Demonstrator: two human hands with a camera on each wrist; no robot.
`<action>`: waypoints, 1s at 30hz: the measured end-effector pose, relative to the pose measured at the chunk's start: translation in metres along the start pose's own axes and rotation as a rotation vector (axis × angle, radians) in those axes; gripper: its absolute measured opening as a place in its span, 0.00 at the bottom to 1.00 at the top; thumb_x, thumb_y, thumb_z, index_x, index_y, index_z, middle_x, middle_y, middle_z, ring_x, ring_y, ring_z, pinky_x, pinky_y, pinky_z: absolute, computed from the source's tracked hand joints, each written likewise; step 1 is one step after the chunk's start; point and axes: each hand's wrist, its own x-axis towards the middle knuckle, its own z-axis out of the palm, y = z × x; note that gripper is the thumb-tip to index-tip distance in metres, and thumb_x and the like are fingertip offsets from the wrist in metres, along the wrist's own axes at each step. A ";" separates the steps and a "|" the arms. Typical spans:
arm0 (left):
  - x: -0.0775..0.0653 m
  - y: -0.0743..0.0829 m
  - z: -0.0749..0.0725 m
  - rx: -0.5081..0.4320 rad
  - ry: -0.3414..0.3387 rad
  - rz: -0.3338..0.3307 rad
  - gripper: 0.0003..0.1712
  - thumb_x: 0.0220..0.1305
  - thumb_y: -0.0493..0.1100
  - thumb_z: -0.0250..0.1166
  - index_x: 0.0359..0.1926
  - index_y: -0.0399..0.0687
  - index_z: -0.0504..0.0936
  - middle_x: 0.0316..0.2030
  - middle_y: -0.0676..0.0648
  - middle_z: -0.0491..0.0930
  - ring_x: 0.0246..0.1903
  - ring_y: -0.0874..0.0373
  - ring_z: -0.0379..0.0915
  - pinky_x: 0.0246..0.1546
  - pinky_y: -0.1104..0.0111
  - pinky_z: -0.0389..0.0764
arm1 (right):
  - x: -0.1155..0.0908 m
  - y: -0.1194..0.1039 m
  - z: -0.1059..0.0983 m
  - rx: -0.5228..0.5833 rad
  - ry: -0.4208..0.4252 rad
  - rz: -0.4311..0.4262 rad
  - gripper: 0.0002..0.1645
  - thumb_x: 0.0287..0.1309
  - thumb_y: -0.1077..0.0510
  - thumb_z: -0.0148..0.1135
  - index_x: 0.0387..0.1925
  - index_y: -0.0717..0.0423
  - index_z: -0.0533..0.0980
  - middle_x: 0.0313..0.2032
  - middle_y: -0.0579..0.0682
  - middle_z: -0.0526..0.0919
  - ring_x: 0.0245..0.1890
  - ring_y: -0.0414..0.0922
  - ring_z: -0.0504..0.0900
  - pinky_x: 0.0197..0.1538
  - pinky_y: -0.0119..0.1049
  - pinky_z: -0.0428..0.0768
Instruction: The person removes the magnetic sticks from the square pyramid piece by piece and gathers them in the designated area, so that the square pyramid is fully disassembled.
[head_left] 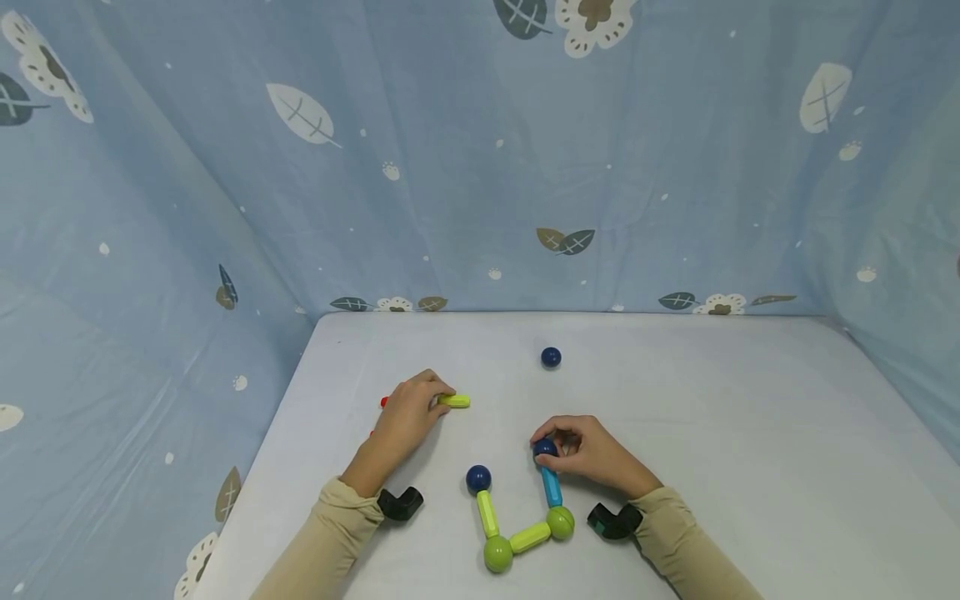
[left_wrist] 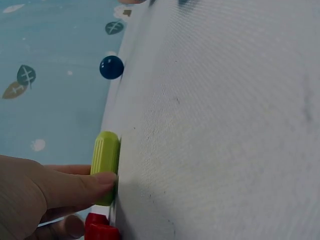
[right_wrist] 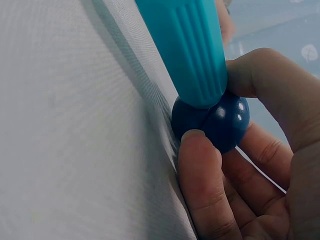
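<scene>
My left hand (head_left: 411, 410) pinches a yellow-green rod (left_wrist: 105, 167) between thumb and fingers at the table's left side. Red pieces (left_wrist: 101, 227) lie just beside that hand, mostly hidden under it in the head view. With thumb and fingers, my right hand (head_left: 596, 452) grips a dark blue ball (right_wrist: 212, 122) at the end of a light blue rod (head_left: 551, 487). That rod joins a green ball (head_left: 560, 523), from which a yellow-green rod (head_left: 530, 537) runs to another green ball (head_left: 498, 554). A further yellow-green rod (head_left: 487, 513) leads up to a second dark blue ball (head_left: 478, 478).
A loose dark blue ball (head_left: 551, 357) rests farther back on the white table (head_left: 712, 400). Blue patterned cloth (head_left: 465, 167) hangs behind the table and along its sides. Each wrist carries a black camera, such as the left wrist camera (head_left: 401, 503).
</scene>
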 end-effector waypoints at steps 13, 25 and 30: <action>-0.009 0.029 -0.015 0.029 -0.115 -0.052 0.21 0.62 0.56 0.75 0.22 0.53 0.76 0.18 0.57 0.70 0.20 0.61 0.65 0.22 0.70 0.63 | 0.000 -0.002 0.000 0.001 0.010 0.006 0.14 0.61 0.52 0.75 0.47 0.47 0.85 0.36 0.45 0.83 0.32 0.35 0.75 0.32 0.27 0.76; -0.035 0.076 -0.015 0.133 -0.664 -0.129 0.35 0.50 0.77 0.72 0.13 0.53 0.78 0.09 0.55 0.71 0.16 0.59 0.70 0.20 0.69 0.63 | 0.000 -0.003 -0.001 -0.029 0.042 0.004 0.15 0.60 0.50 0.75 0.48 0.44 0.85 0.36 0.42 0.84 0.31 0.32 0.75 0.32 0.27 0.78; -0.033 0.075 -0.007 0.049 -0.565 -0.162 0.28 0.54 0.68 0.75 0.17 0.53 0.82 0.11 0.55 0.73 0.17 0.59 0.70 0.20 0.69 0.67 | 0.000 -0.003 0.000 -0.007 0.032 -0.006 0.13 0.60 0.51 0.75 0.46 0.45 0.86 0.35 0.42 0.86 0.30 0.32 0.77 0.32 0.28 0.79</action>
